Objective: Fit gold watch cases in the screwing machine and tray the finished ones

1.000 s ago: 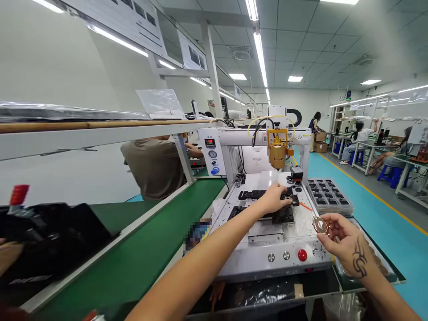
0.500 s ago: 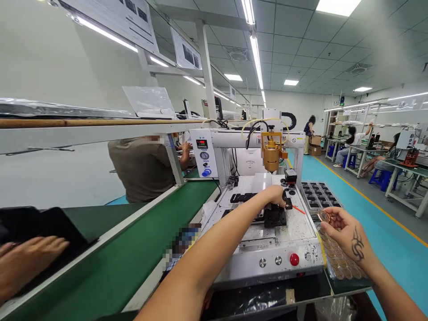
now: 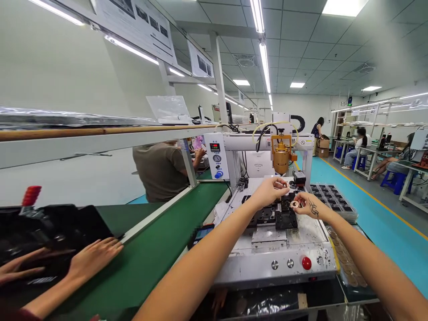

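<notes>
2 hands [image 3: 269,193], apart, each pinch 1 rose-gold piece [image 3: 294,204] above 1 machine bed [image 3: 308,232].

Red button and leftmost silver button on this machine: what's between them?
In the head view, a second silver button sits between the red button and leftmost silver button.

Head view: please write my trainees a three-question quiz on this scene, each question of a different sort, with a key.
1. Multiple choice: what does the person's right hand hold?
a) a screwdriver
b) a round copper-coloured part
c) a folded cloth

2. True or false: in the picture, the red button is farther right than the blue knob.

3. Fill in: in the picture, the tray of black parts lies to the ____ of the white machine.

Key: 1. b; 2. true; 3. right.
</notes>
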Demonstrator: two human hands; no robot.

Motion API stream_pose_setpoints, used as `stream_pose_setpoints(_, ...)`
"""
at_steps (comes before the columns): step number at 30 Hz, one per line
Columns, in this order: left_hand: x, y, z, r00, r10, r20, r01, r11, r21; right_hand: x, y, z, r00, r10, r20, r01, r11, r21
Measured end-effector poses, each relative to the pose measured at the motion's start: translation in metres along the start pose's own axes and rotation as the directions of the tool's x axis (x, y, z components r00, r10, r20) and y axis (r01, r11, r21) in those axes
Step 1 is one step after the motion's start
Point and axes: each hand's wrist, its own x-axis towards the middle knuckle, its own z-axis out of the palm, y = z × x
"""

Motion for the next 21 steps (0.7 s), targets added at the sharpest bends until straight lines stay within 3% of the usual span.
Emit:
stream_pose_setpoints(4, -0.045, 0.010, -0.021, 1.000, -0.010, -0.003, 0.009, 0.992, -0.130, 0.028, 0.009, -0.004, 0.989, 0.007, 0.148, 0.005, 0.997, -0.081)
stream_pose_setpoints(9, -0.110, 0.014, -0.043, 0.998, -0.021, -0.055, 0.010, 0.980, -0.198, 0.029, 0.014, -0.010, 0.975, -0.044, 0.216, 0.075, 0.988, -0.137)
stream_pose_setpoints(16, -0.180, -0.002, -0.055, 0.979, -0.076, -0.189, 0.033, 0.975, -0.222, 0.022, 0.015, 0.003, 0.991, -0.106, 0.085, 0.120, 0.976, -0.181)
stream_pose_setpoints(21, -0.209, -0.008, -0.051, 0.958, -0.077, -0.277, 0.040, 0.990, -0.135, 0.022, 0.008, 0.008, 0.992, -0.119, -0.037, 0.109, 0.974, -0.200)
